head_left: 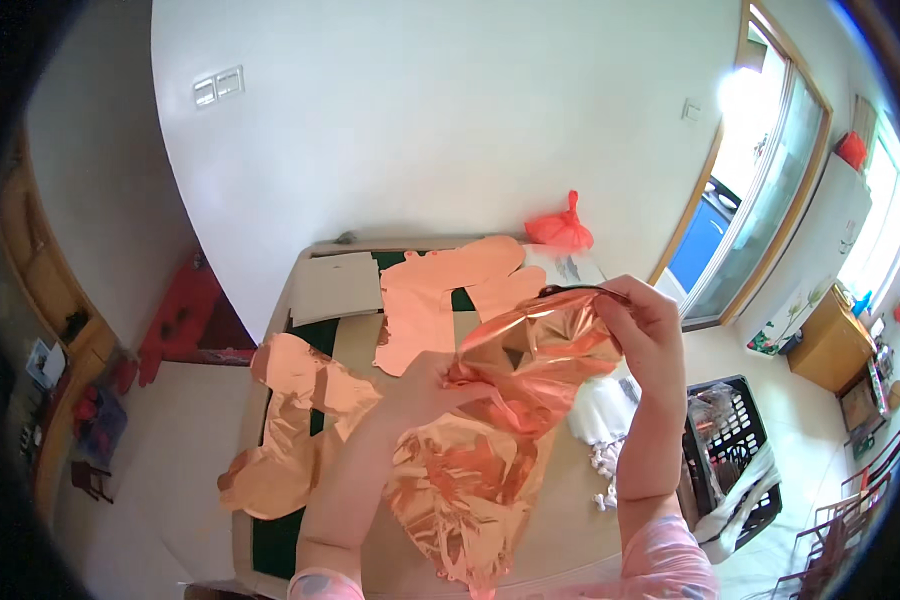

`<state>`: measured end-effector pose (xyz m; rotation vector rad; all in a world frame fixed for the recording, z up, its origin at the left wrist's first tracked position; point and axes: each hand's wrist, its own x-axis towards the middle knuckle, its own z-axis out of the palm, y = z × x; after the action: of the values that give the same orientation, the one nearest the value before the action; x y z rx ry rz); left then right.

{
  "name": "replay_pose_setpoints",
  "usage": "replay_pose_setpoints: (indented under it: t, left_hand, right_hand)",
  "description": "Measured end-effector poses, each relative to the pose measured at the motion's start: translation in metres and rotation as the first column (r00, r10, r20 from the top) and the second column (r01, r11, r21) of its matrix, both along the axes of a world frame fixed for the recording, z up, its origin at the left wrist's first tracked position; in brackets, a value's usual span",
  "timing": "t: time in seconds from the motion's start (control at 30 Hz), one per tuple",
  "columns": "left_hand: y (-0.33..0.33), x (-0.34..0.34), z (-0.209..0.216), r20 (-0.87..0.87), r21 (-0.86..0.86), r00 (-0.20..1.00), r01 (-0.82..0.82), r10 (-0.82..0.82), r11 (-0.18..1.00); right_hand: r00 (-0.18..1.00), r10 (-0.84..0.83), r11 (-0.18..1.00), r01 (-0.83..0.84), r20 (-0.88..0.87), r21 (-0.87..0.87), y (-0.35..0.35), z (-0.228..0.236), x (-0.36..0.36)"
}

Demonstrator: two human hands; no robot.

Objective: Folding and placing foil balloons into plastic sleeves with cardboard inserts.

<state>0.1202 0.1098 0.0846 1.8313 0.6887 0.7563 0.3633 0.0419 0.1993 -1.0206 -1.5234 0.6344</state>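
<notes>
Between my two hands a crinkled rose-gold foil balloon is held up over the table, partly unfolded and not inflated. My right hand pinches its upper right edge, beside a thin dark strip along the top. My left hand grips the left side of the same foil, its fingers partly hidden by the folds. Below hangs or lies more shiny foil, reaching the near table edge; I cannot tell whether it is one piece with the held balloon. Flat foil balloons lie left and farther back.
The table also bears a grey board, a red plastic bag by the wall, and white cloth with a knotted string at right. A black crate with plastic wrapping stands right of the table. A glass sliding door is far right.
</notes>
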Motion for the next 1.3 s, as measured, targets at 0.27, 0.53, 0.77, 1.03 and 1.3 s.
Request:
replay_pose_setpoints:
  t: [0.27,0.53,0.77,1.03,1.3]
  left_hand:
    - [-0.094,-0.010,0.010,0.212,-0.335,0.951,-0.145,0.224,0.931]
    - [-0.132,-0.014,0.023,0.303,-0.139,0.941,-0.113,0.151,0.984]
    - [-0.125,-0.002,0.037,0.272,-0.080,0.936,-0.209,0.223,0.975]
    - [-0.125,-0.011,0.038,0.343,0.195,0.876,-0.418,0.338,0.887]
    - [-0.181,-0.022,-0.054,0.297,0.393,0.938,-0.290,0.179,0.873]
  right_hand:
    - [0.997,0.054,0.999,-0.054,0.048,-0.001,-0.050,0.016,0.000]
    - [0.998,0.048,0.997,-0.051,-0.047,-0.057,-0.081,0.022,-0.024]
    - [0.834,0.435,0.881,-0.472,-0.339,-0.029,-0.040,-0.065,0.031]
    - [0.594,0.498,0.865,-0.292,0.631,-0.408,-0.044,-0.177,-0.017]
    - [0.849,0.069,0.997,-0.042,0.524,-0.063,0.007,-0.207,-0.011]
